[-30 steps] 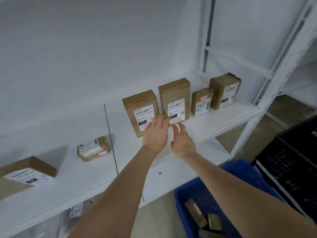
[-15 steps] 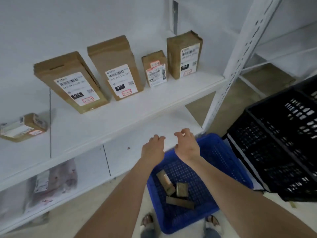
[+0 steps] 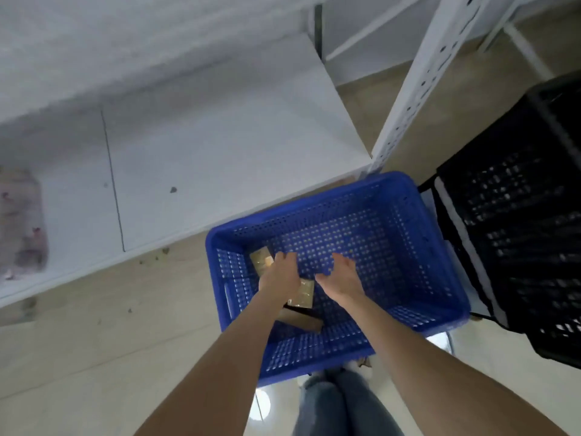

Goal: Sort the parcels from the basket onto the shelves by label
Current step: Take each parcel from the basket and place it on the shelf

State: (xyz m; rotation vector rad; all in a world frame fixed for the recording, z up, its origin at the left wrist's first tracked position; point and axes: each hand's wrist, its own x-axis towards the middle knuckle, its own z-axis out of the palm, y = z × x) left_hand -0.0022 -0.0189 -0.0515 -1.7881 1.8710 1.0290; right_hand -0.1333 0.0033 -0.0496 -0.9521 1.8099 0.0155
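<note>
One blue basket (image 3: 434, 247), three brown parcels (image 3: 303, 292), two hands.
The parcels all lie in the single basket; the hands are one left hand (image 3: 279, 275) and one right hand (image 3: 341, 278).

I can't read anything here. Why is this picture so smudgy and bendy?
Head view: motion blur smears the shelf and the pale bag on it; head view: left hand, right hand and blue basket look soft; head view: the wide lens slants the white post, glare hits the floor.
</note>
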